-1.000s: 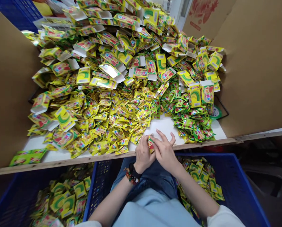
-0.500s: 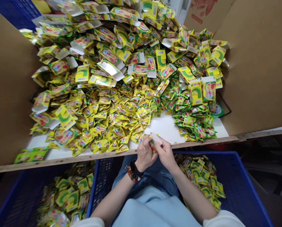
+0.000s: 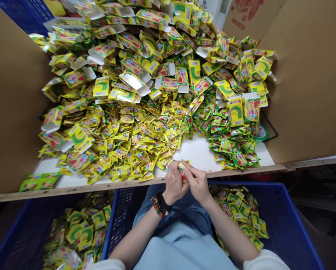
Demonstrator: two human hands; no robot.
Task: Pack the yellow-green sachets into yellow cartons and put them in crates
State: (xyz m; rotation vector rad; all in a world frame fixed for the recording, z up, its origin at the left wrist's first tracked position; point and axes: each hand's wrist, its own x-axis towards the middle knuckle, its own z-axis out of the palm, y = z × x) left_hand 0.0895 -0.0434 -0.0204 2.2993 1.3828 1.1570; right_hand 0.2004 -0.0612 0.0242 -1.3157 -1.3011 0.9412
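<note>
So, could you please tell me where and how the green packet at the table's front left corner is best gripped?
Probably its near edge, from the front: the green packet lies flat along the front of the table, cardboard on its left.

Small carton [image 3: 184, 175], red, yellow and green, tilted, partly hidden between fingers [image 3: 173, 171]
</note>
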